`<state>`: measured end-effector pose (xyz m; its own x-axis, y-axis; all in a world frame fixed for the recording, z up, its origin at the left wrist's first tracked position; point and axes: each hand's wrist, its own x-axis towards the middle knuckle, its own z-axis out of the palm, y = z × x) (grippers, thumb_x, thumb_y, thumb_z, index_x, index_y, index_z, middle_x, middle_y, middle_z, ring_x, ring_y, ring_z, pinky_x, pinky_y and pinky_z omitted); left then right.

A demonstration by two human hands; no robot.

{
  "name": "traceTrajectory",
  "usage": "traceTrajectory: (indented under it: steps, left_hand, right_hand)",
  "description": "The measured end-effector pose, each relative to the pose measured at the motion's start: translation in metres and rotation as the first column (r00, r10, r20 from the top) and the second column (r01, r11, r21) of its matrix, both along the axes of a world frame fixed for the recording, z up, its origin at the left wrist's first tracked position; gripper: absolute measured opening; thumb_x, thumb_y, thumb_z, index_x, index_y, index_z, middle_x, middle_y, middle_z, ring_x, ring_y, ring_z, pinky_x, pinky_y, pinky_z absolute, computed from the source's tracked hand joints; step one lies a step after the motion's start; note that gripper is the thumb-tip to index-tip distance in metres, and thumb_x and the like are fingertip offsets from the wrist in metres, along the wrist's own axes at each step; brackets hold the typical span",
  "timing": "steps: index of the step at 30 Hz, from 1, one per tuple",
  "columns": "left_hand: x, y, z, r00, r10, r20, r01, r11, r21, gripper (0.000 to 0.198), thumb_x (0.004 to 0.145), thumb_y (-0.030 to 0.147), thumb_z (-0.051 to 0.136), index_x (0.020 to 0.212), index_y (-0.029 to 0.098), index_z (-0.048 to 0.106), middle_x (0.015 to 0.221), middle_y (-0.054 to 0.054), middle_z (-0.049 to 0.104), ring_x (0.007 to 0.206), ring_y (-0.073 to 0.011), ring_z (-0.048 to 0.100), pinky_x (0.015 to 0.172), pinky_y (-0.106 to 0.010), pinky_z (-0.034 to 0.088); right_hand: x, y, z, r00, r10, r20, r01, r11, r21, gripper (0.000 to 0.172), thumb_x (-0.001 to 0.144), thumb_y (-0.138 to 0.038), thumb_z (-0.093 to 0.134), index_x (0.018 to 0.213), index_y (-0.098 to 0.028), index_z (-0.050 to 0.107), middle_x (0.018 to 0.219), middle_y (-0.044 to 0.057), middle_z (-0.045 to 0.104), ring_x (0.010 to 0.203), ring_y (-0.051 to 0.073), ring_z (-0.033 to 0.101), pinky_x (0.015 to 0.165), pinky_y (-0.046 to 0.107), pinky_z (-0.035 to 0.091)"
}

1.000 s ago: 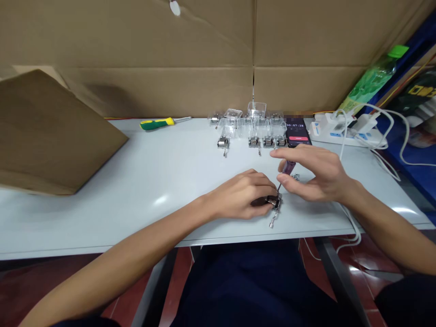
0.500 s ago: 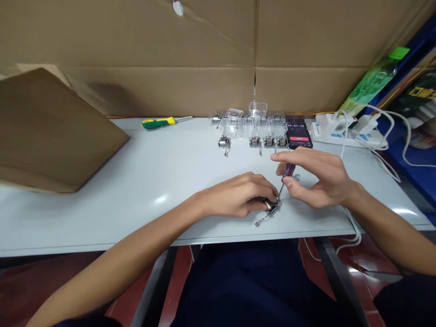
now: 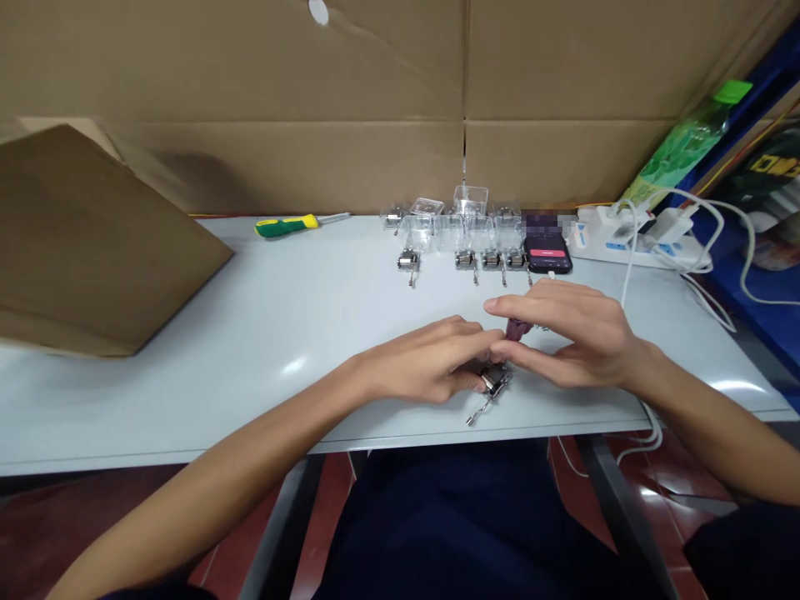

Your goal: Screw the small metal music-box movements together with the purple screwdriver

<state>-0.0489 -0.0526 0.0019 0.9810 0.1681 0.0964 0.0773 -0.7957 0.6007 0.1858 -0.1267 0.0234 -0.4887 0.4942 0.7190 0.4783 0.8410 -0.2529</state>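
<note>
My left hand (image 3: 441, 358) is closed on a small hand-crank music box movement (image 3: 497, 382) near the table's front edge, its thumb against the metal body. The thin crank points toward me. Between thumb and fingers, my right hand (image 3: 581, 333) grips a screwdriver (image 3: 516, 330) by its purple handle, tilted just above the movement. The left fingertips reach up to the screwdriver, beside the right thumb. Fingers hide the shaft and tip, so contact with a screw cannot be seen. Small metal pieces (image 3: 542, 327) lie partly hidden behind the right hand.
Toward the back stand several similar crank movements (image 3: 408, 261) and clear plastic boxes (image 3: 448, 233). A phone (image 3: 548, 252), a white power strip (image 3: 643, 239) with cables and a green-capped bottle (image 3: 687, 142) are at right. A green-yellow screwdriver (image 3: 287, 226) and a cardboard flap (image 3: 106, 250) are left.
My right hand has come left and slightly lower with the screwdriver, whose handle now sits close to the left fingers. The left fingers have lifted toward the screwdriver; the movement has turned slightly.
</note>
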Motion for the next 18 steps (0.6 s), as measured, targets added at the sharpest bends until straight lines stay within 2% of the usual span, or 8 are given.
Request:
traceTrajectory:
  steps: [6,10,13,15,18]
  left_hand:
    - [0.0,0.0,0.005,0.999,-0.029,-0.016,0.029,0.999,-0.036,0.017,0.092,0.018,0.065,0.105,0.021,0.056,0.098,-0.004,0.067,0.09,-0.0204,0.063,0.078,-0.035,0.049]
    - [-0.003,0.003,0.007,0.998,-0.055,-0.022,0.052,0.992,-0.112,0.015,0.092,0.019,0.064,0.106,0.021,0.059,0.102,-0.006,0.069,0.09,-0.0199,0.065,0.072,-0.033,0.05]
    - [-0.007,0.007,0.007,0.994,-0.102,-0.026,0.094,0.971,-0.219,0.027,0.091,0.012,0.06,0.116,0.021,0.062,0.109,-0.006,0.071,0.096,-0.0195,0.067,0.075,-0.032,0.053]
    - [-0.008,0.009,0.006,0.992,-0.126,-0.03,0.113,0.953,-0.283,0.034,0.089,0.01,0.059,0.122,0.022,0.063,0.112,-0.007,0.072,0.095,-0.0189,0.068,0.076,-0.032,0.054]
    - [-0.009,0.012,0.004,0.986,-0.165,-0.029,0.148,0.94,-0.309,0.033,0.089,0.012,0.06,0.12,0.023,0.065,0.108,-0.006,0.073,0.093,-0.0192,0.067,0.079,-0.033,0.056]
  right_hand:
    - [0.0,-0.002,0.003,0.998,0.058,-0.023,-0.06,0.997,-0.05,0.055,0.089,-0.012,0.07,0.142,-0.015,0.058,0.105,0.008,0.076,0.09,0.018,0.07,0.079,0.036,0.059]
    - [-0.004,-0.004,-0.002,0.998,0.053,-0.036,-0.053,0.999,0.006,0.057,0.088,-0.013,0.074,0.143,-0.021,0.057,0.099,0.004,0.078,0.082,0.016,0.07,0.073,0.033,0.058]
    - [-0.008,-0.007,-0.008,0.993,0.109,-0.05,-0.108,0.994,0.007,0.065,0.087,-0.013,0.076,0.147,-0.019,0.054,0.095,0.004,0.078,0.08,0.016,0.071,0.071,0.033,0.058]
    - [-0.012,-0.01,-0.01,0.986,0.154,-0.065,-0.155,0.988,-0.013,0.07,0.087,-0.012,0.073,0.152,-0.017,0.049,0.101,0.006,0.079,0.084,0.017,0.072,0.072,0.034,0.06]
    - [-0.017,-0.014,-0.009,0.975,0.2,-0.095,-0.203,0.979,-0.026,0.072,0.086,-0.007,0.068,0.154,-0.016,0.046,0.11,0.009,0.078,0.09,0.018,0.072,0.073,0.036,0.061]
